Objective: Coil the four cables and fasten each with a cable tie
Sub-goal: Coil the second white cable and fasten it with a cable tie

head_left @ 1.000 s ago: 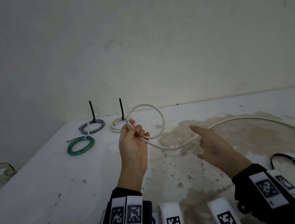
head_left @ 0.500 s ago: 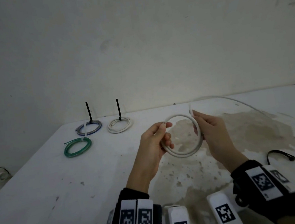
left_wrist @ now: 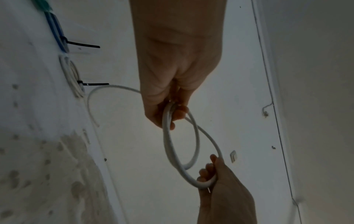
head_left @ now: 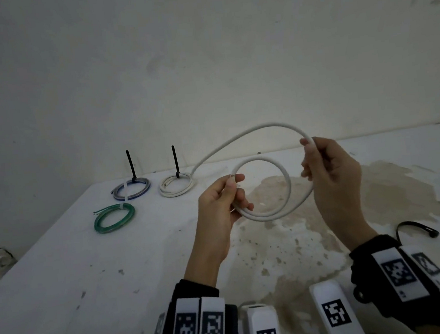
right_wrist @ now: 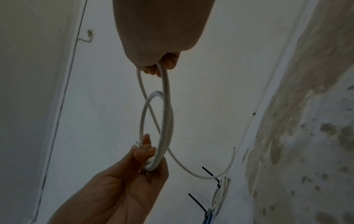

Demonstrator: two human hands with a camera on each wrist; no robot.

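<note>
Stained white table [head_left: 63,273] before a bare wall. Left hand [head_left: 221,206] pinches the white cable [head_left: 288,184] coil's left side; right hand [head_left: 331,173] pinches its right, feeding the free tail [head_left: 212,154], which arcs left toward three tied coils [head_left: 177,188].

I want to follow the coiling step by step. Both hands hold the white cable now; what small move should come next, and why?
Probably the right hand should bring its raised loop down to the left hand, which pinches the first turns of the white cable. A loose tail still arcs away toward the finished white coil, and the black cable tie lies unused on the table.
</note>
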